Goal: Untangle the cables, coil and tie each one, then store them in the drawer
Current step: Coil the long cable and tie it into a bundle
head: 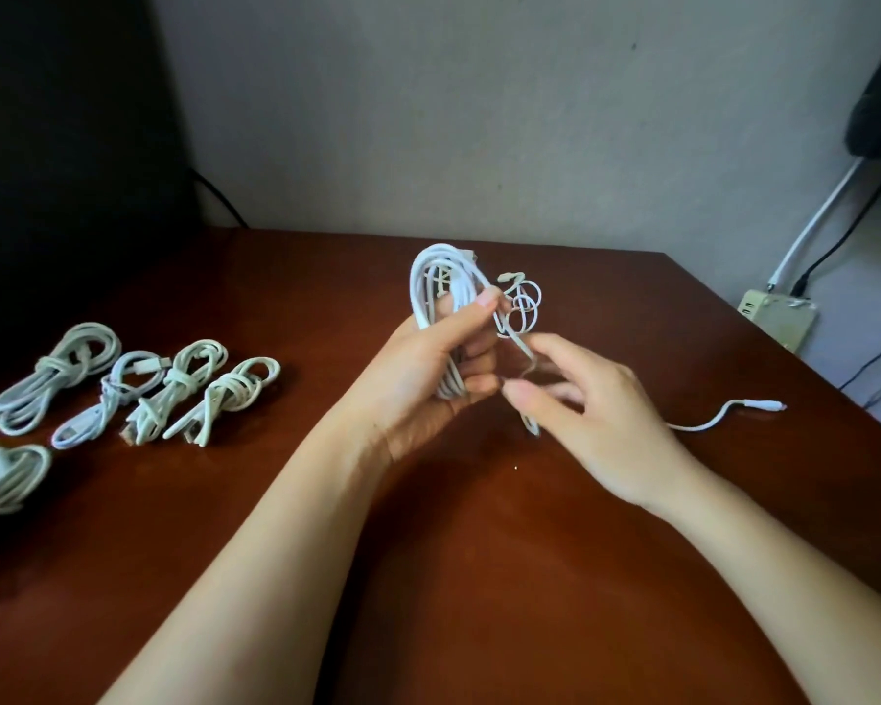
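Note:
My left hand (441, 368) grips a bundle of white cable loops (436, 287), held upright above the brown table (479, 577). A thinner tangled white cable (522, 302) curls just right of the bundle. My right hand (581, 404) pinches a strand of it near the bundle's lower end. A loose cable end with its plug (753, 407) trails on the table to the right. Several coiled and tied white cables (174, 394) lie in a row at the left, with another tied cable (1, 478) at the left edge.
A power strip (776, 318) sits past the table's right edge, with dark and white wires (830, 206) running up the wall. A dark object (47, 145) fills the far left. No drawer is in view.

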Motion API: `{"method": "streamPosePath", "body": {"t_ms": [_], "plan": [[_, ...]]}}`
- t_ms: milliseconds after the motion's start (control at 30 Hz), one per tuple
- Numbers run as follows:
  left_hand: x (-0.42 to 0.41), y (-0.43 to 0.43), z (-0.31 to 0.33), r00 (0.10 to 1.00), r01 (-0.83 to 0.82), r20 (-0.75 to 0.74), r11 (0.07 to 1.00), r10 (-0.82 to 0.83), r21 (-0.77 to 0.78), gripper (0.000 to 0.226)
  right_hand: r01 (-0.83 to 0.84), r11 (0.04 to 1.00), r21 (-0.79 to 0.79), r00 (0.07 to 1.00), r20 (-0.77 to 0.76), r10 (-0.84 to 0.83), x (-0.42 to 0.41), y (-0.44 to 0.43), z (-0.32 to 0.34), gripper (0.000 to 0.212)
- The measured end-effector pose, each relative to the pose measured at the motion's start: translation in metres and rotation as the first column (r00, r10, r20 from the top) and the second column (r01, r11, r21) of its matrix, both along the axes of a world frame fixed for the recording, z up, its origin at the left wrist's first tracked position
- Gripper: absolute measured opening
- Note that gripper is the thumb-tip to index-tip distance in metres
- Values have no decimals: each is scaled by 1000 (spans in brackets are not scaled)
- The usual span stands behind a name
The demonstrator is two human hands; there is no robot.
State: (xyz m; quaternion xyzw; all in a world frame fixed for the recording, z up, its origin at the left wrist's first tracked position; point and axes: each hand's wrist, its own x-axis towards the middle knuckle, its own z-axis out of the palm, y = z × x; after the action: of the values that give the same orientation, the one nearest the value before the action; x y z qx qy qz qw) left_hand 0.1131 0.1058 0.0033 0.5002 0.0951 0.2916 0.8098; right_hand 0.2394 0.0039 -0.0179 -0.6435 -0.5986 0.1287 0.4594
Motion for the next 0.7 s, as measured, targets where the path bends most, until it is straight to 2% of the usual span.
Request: {"method": "streamPosePath", "body": {"t_ms": [67,133,233,367,433,567,700], "plan": [[0,2,0,997,-69,22,997,70,-29,11,-33,983,-179,994,94,50,4,-1,-4,83],[0,6,-1,989,-144,27,988,146,-59,10,-40,952,-304,973,203,106,3,-2,-6,101],[-1,10,-3,973,-228,25,971,230,-79,9,-23,946,-324,975,203,94,0,-2,-7,85],[-1,12,-2,945,-322,32,942,327,-95,14,69,976,-209,982,187,-30,-1,-1,0,49],[0,13,-3,923,-378,28,919,383,-110,12,67,984,-163,993,107,-49,-2,-2,4,36],[1,13,-4,883,-468,-22,875,469,-124,10,-26,989,-148,997,-77,14,-4,-3,9,27],[1,13,-9,834,-540,-140,842,534,-4,16,-101,988,-115,986,-147,83,-6,-5,12,32]]}}
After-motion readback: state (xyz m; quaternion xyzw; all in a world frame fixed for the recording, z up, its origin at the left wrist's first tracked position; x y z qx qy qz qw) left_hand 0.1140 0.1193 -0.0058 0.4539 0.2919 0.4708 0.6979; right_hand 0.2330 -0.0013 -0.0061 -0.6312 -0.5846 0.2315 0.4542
